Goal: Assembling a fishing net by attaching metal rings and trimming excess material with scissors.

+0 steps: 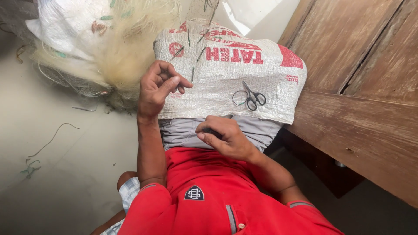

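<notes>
1. Pinched together, the thumb and fingers of the left hand (pixel 157 87) close on a fine pale thread that can barely be made out; the hand is raised at the left edge of the woven sack (pixel 226 72); whether the thread runs on to the net cannot be told.
2. Curled nearly shut, the right hand (pixel 224 137) rests low on the grey shorts (pixel 183 132), just below the sack's lower edge; a small dark thing shows between its fingers, too hidden to name.
3. The sack, white with red print, is draped over the person's lap; several thin dark needles (pixel 192 75) lie on it, just beside the left hand's fingertips.
4. Small scissors (pixel 250 97) lie on the sack, to the right of the left hand and above the right hand, touched by neither.
5. A heap of pale yellowish fishing net (pixel 126 48) lies on the floor beyond the left hand, against a white bag (pixel 65 30).
6. A worn wooden bench (pixel 361 100) stands on the right; loose bits of cord (pixel 50 141) lie on the grey floor at left; the person wears a red shirt (pixel 204 196).
</notes>
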